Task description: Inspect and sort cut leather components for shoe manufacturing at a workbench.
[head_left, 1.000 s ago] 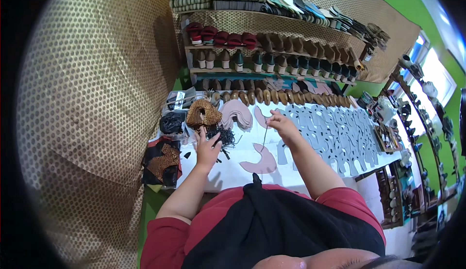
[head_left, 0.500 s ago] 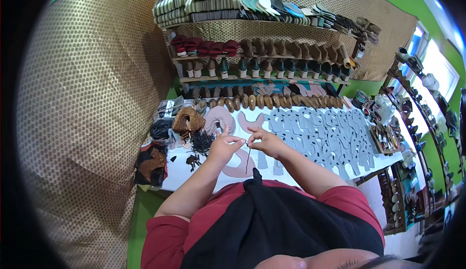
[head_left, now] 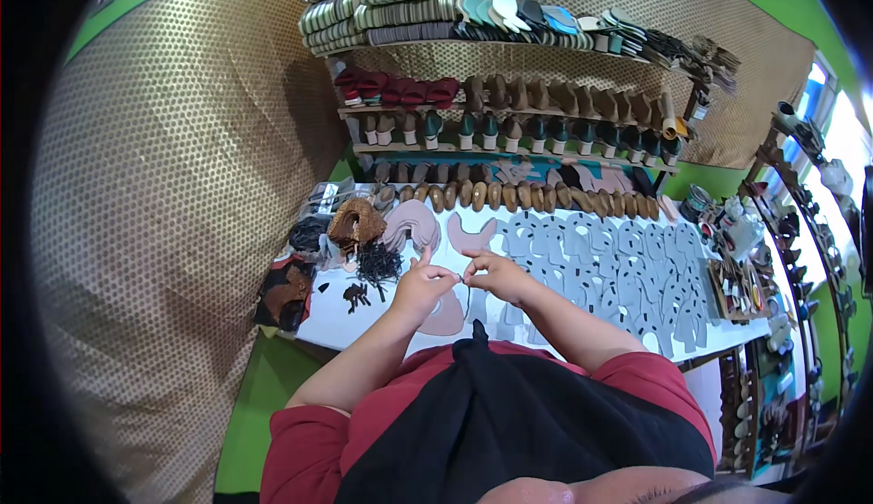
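My left hand (head_left: 421, 289) and my right hand (head_left: 500, 279) meet over the near part of the table, thumbs and index fingertips pinched almost together. Between them they hold the upper end of a thin black strip (head_left: 468, 300), which hangs down. Its exact grip is too small to make out. Below my hands lies a pink curved shoe-upper piece (head_left: 446, 319), partly covered by my left hand. Another pink piece (head_left: 471, 234) lies just beyond, beside a stack of pink pieces (head_left: 414, 217). Left of my hands are a heap of black strips (head_left: 376, 264) and small black scraps (head_left: 356, 299).
Rows of grey-blue cut pieces (head_left: 627, 263) cover the table's right side. Brown textured pieces (head_left: 355, 222) are stacked at the left. Wooden shoe lasts (head_left: 523, 197) line the back, below a shelf rack (head_left: 509, 111) of shoes and soles. A tool box (head_left: 738, 290) stands at the right.
My fingertips have come closer together, and less of the black strip shows below them. The view has shifted slightly; the pieces on the table lie as before.
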### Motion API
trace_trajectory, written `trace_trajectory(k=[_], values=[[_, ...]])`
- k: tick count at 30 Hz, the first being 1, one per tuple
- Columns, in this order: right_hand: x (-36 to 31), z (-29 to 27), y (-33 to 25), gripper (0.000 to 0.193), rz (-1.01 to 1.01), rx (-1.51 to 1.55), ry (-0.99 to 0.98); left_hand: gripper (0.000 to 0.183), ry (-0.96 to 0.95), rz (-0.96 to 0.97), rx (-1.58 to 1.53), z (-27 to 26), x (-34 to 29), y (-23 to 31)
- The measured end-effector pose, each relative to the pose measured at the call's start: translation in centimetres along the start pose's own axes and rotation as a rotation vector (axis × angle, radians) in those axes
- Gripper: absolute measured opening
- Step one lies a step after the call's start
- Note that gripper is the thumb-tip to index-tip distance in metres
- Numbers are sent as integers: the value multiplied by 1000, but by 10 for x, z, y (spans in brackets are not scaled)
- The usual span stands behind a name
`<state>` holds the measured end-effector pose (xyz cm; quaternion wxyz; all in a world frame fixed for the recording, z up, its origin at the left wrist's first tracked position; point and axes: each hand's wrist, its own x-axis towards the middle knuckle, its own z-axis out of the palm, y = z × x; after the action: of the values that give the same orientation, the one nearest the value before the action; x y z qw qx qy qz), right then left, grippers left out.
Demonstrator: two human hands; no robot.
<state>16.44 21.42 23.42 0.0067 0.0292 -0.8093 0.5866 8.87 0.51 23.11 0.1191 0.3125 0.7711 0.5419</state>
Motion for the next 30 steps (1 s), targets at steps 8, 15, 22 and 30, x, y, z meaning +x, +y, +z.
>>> trace_trajectory(k=[8, 15, 22, 30], values=[[16, 0, 11, 12, -4, 66, -95, 21, 64, -98, 17, -1, -4, 4], [27, 3, 24, 14, -6, 63, -123, 15, 116, -135, 10, 5, -2, -16], [11, 10, 9, 16, -271, -239, 192, 10, 268, -63, 102, 14, 3, -6], [1, 14, 21, 14, -378, -338, 380, 10, 263, -43, 127, 29, 5, -1]])
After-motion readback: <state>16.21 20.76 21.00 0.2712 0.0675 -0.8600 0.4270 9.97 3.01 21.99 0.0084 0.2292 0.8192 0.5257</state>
